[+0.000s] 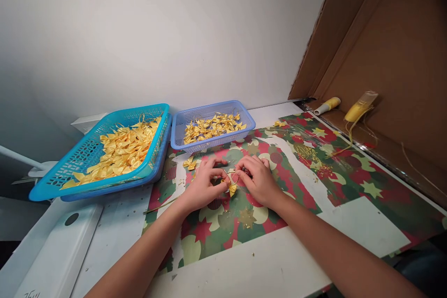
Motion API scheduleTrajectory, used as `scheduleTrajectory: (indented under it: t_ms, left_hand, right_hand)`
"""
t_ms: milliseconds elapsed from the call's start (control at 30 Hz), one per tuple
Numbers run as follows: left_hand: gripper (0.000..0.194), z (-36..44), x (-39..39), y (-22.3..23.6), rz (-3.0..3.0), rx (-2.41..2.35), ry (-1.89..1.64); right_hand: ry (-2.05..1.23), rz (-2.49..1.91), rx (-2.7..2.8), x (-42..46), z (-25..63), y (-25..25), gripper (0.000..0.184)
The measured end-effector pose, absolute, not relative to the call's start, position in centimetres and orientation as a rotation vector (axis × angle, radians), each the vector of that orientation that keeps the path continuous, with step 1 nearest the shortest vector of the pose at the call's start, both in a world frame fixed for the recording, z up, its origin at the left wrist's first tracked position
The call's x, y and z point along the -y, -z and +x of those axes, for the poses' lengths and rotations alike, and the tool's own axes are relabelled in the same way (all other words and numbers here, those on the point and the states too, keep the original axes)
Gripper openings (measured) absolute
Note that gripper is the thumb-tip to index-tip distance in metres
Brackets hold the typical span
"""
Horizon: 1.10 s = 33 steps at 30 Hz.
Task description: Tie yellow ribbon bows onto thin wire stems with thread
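My left hand (206, 186) is closed, with thumb and forefinger pinched on a small yellow ribbon bow (232, 190) that hangs just below the fingertips. A thin gold cord forms a small loop by the bow. Beside it my right hand (257, 179) is closed too, its thumb and fingers pinching the cord. The fingertips of both hands almost meet, and they partly hide the cord. Close behind my left hand, another yellow bow (189, 163) lies on the patterned sheet (223, 228).
At the left stands a turquoise basket (84, 149) heaped with yellow bows, stacked on a blue one. A lavender basket (213, 142) of corded bows is at the back. Gold cord pieces (307, 152) lie right. Yellow spools (359, 108) sit by the cardboard wall (394, 65).
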State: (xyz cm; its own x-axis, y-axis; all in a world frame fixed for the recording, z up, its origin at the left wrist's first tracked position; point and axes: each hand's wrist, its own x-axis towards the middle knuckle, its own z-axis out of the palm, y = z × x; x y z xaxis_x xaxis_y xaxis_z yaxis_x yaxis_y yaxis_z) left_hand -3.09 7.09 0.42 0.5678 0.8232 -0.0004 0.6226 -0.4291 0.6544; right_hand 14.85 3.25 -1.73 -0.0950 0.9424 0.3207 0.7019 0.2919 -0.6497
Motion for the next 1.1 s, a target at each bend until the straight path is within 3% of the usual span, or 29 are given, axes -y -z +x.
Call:
scheduleTrajectory:
  t_ms: [667,800,1100]
  left_hand:
    - [0.017,-3.0,-7.0,-0.2,2.220,-1.176,-0.419]
    - [0.018,-3.0,-7.0,-0.2,2.204,-1.138,-0.405]
    - [0.016,-2.9,-6.9,-0.4,2.183,-1.143,-0.369]
  right_hand:
    - [-0.398,-1.418,1.897,-3.0,15.3,0.9,0.017]
    - [-0.373,-1.333,2.092,-2.6,15.1,0.5,0.007]
    - [-0.257,-1.336,2.206,-2.6,15.3,0.9,0.016]
